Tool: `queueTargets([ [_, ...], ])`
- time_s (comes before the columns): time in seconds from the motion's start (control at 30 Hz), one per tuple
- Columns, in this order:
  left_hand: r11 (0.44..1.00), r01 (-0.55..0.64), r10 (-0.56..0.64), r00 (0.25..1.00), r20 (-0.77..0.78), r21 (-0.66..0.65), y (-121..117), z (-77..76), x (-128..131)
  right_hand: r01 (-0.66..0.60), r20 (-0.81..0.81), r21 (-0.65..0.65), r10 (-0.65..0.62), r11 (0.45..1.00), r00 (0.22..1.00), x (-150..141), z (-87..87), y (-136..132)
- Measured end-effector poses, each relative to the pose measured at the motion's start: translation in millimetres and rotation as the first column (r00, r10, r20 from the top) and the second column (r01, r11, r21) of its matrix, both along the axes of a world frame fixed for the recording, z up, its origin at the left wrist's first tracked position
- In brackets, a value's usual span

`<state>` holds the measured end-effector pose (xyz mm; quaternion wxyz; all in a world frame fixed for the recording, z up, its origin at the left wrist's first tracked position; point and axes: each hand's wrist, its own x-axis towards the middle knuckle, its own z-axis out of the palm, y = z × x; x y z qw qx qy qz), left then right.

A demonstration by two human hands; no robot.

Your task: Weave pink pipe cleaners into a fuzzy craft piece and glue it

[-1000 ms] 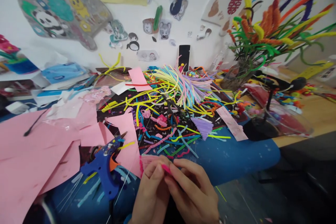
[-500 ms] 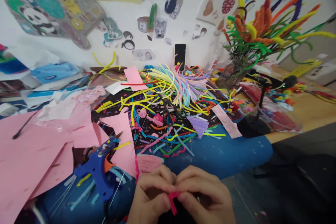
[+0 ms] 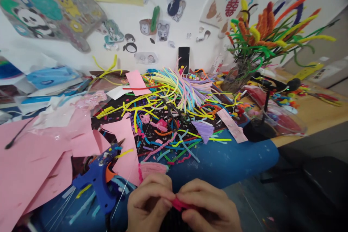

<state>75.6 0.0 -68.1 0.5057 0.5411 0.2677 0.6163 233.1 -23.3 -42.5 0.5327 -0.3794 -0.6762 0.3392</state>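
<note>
Between my fingertips is a short hot-pink pipe cleaner [image 3: 179, 203], low in the view near the table's front edge. My left hand [image 3: 150, 201] pinches its left end between thumb and fingers. From the other side my right hand [image 3: 209, 203] grips it, with the fingers curled over it and hiding part of its length. Just beyond my left hand lies a pink fan-shaped pipe-cleaner piece [image 3: 153, 169] with a hot-pink edge. A purple triangular pipe-cleaner piece [image 3: 203, 130] rests farther back. To the left is a blue hot glue gun [image 3: 99, 185].
A pastel bundle of pipe cleaners [image 3: 185, 88] lies mid-table among loose coloured strips and scissors [image 3: 172, 117]. Pink sheets [image 3: 32, 166] cover the left side. A vase [image 3: 235, 76] of pipe-cleaner flowers stands back right, near a black stand [image 3: 266, 107]. A phone [image 3: 183, 59] leans on the wall.
My hands have shifted slightly, and the pink pipe cleaner has gone from bent with a hanging end to lying more sideways between my fingers. The whole view has drifted a little.
</note>
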Motion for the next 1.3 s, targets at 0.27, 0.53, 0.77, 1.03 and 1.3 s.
queueTargets([
  [0.27, 0.998, 0.011, -0.009, 0.999, 0.04, -0.056, -2, 0.7, 2, 0.186, -0.046, 0.09, -0.183, 0.978, 0.982, -16, -6.5, -4],
  [0.53, 0.984, 0.071, -0.078, 0.996, -0.037, -0.164, -8, -4.6, -2, 0.205, -0.005, 0.08, -0.205, 0.976, 0.979, -12, -9.0, -6],
  [0.77, 0.966, 0.099, -0.102, 0.995, 0.003, -0.239, -8, -1.7, 3, 0.11, 0.115, 0.125, -0.124, 0.986, 0.986, -4, -2.3, -8],
  [1.03, 0.961, 0.046, -0.068, 0.995, -0.07, -0.272, -10, 0.1, 1, 0.282, 0.09, 0.247, -0.312, 0.927, 0.946, -8, -3.1, -10],
  [1.3, 0.963, 0.134, -0.157, 0.984, -0.086, -0.233, -9, 5.8, 1, 0.388, 0.138, 0.289, -0.439, 0.875, 0.888, -10, -4.9, -16],
])
